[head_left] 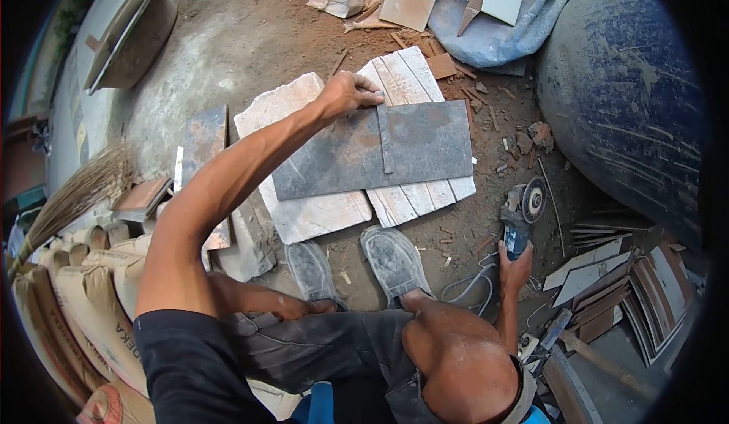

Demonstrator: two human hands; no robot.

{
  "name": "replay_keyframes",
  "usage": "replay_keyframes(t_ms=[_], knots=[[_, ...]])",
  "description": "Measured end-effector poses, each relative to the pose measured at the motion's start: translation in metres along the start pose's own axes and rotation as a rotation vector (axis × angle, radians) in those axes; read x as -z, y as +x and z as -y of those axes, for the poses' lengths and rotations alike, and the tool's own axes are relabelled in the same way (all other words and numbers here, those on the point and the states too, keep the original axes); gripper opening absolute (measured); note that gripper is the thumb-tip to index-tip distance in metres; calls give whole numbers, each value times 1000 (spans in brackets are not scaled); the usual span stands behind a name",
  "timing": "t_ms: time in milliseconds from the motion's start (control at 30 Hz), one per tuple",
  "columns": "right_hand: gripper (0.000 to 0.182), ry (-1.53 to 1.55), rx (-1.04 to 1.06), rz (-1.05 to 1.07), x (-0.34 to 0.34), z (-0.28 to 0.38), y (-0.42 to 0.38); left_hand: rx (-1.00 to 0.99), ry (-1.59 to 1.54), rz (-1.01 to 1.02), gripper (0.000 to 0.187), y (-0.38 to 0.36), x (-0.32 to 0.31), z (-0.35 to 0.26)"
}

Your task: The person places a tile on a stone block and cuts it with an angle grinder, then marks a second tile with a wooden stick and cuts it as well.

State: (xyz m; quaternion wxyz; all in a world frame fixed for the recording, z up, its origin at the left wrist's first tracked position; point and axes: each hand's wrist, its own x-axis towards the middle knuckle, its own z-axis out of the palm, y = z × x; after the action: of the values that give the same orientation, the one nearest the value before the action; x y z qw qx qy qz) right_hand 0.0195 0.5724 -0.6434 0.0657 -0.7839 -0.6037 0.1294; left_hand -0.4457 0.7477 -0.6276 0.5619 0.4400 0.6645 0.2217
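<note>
Far left on the ground: cement sacks (91, 302), a broom (72, 192) above them. Left hand (348, 92) reaches forward, fingers together, pressing flat on the top end of a narrow tile strip (386, 139). Strip lies upright across a dark grey tile (372, 151), which rests on two pale slabs (319, 158). Both shoes (357, 264) sit just below the slabs' near edge. Right hand (516, 268) clamped on the body of an angle grinder (522, 215), disc up, near the tile's lower-right corner. Right edge: blue drum (630, 97), stacked tile offcuts (638, 287).
</note>
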Motion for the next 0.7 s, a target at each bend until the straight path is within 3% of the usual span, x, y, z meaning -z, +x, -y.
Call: replay_keyframes(t_ms=[700], knots=[[69, -14, -9, 12, -3, -5, 1, 37, -23, -11, 26, -6, -2, -11]])
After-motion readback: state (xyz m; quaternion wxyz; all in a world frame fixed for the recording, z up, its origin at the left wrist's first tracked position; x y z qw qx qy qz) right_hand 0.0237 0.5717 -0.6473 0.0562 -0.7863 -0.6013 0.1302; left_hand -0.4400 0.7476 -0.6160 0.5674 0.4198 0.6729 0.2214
